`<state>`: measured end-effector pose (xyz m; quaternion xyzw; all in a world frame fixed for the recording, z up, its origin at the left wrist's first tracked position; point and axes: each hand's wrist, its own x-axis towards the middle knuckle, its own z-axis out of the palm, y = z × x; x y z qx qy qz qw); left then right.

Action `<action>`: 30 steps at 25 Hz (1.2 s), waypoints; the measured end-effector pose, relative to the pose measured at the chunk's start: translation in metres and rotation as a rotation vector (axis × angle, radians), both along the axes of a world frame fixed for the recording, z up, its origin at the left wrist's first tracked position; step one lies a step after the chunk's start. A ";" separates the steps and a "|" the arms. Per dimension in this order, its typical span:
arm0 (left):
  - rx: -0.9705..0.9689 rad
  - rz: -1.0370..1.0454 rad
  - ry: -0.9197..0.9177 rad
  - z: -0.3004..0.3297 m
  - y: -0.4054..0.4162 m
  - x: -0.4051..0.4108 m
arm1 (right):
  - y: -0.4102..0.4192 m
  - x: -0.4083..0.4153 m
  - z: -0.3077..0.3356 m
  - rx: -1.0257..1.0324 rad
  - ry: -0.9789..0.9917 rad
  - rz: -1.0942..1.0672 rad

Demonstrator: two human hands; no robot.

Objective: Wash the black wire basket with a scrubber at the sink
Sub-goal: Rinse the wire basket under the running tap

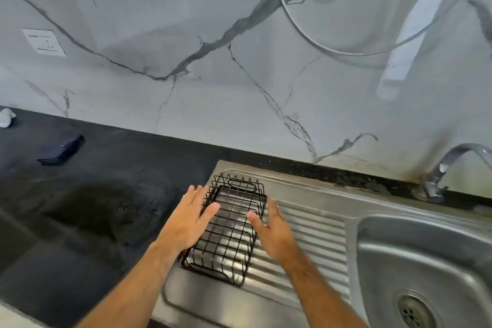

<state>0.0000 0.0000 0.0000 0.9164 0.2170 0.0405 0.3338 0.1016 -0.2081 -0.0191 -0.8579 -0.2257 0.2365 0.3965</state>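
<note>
The black wire basket (229,231) is looking light and stiff, a thin open grid that should lift easily though wet wire may be slippery; the long side rims seem the safest place to take hold, one in each hand. It is lying open side up on the ribbed steel drainboard (314,237), just left of the sink bowl (426,261) and beside the dark desk (106,194). The left hand (191,218) and right hand (271,231) are hovering flat with fingers straight, flanking its two long sides and gripping nothing; whether they are touching the wire I cannot tell.

A grey-veined marble wall (213,34) rises behind the black countertop (106,181).
</note>
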 end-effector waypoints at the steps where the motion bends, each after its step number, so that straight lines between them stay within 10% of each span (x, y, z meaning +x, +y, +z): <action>1: -0.003 -0.013 0.011 -0.004 0.005 0.005 | 0.009 0.002 -0.002 0.017 0.017 -0.028; 15: -0.690 0.082 0.014 -0.040 0.032 0.034 | 0.058 0.002 -0.019 0.378 0.456 -0.412; 30: -0.662 -0.004 -0.173 0.022 -0.113 0.035 | -0.073 0.005 0.044 0.559 0.232 -0.478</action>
